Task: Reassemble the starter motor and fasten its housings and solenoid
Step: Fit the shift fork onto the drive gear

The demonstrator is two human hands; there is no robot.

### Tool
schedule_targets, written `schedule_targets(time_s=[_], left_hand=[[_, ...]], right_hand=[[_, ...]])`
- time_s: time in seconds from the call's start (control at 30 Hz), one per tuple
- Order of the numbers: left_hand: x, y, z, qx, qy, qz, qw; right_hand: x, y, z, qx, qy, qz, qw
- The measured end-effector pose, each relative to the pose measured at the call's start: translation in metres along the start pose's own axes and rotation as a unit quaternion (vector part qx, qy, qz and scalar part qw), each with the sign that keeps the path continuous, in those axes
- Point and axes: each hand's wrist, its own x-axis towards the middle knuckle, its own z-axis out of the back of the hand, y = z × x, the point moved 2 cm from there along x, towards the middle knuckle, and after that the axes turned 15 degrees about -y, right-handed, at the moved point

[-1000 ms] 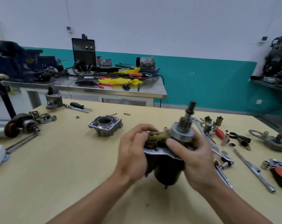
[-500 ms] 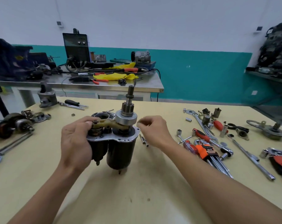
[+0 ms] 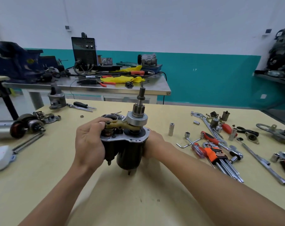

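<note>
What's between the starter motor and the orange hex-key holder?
Head view: the right hand and wrist holding the starter motor, then an L-shaped hex key and a red-handled screwdriver beside the hex-key holder.

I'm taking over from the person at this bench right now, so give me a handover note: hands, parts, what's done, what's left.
The left hand grips the solenoid side of the starter motor, with a fingertip on the end of the shift fork.
The right hand wraps the motor body's right side.
The starter motor stands upright on the table, with the pinion shaft pointing up.
Done: shaft, drive and fork sit in place.
Left: the front housing lies behind the motor, unfitted, and nothing is bolted on yet. The ratchet and sockets lie to the right.
</note>
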Motion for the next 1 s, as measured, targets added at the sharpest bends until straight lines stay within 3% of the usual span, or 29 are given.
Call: schedule_targets(time_s=[0.13,0.23,0.3,0.37,0.43,0.57,0.77,1.0], left_hand=[[-0.001,-0.002,-0.002,-0.004,0.002,-0.006,1.0],[-0.002,-0.005,-0.005,-0.008,0.006,-0.024,1.0],[-0.003,-0.007,-0.007,-0.006,0.011,-0.028,1.0],[-0.003,-0.007,-0.01,-0.008,0.011,-0.027,1.0],[-0.004,-0.008,-0.012,-0.007,0.013,-0.033,0.999],[-0.007,-0.012,-0.013,-0.014,0.021,-0.043,0.999],[-0.007,-0.013,-0.014,-0.008,0.019,-0.045,0.999],[-0.007,-0.013,-0.014,-0.005,0.033,-0.034,0.999]], right_hand=[[-0.018,-0.013,0.023,-0.018,-0.042,-0.033,0.998],[-0.043,-0.035,0.068,0.131,-0.166,-0.133,0.968],[-0.07,-0.031,0.093,0.241,-0.296,-0.1,0.919],[-0.093,-0.009,0.102,0.306,-0.363,-0.009,0.88],[-0.105,0.015,0.098,0.32,-0.366,0.044,0.873],[-0.097,0.037,0.085,0.271,-0.31,0.062,0.909],[-0.087,0.045,0.084,0.232,-0.334,0.053,0.912],[-0.082,0.057,0.098,0.185,-0.297,0.034,0.936]])
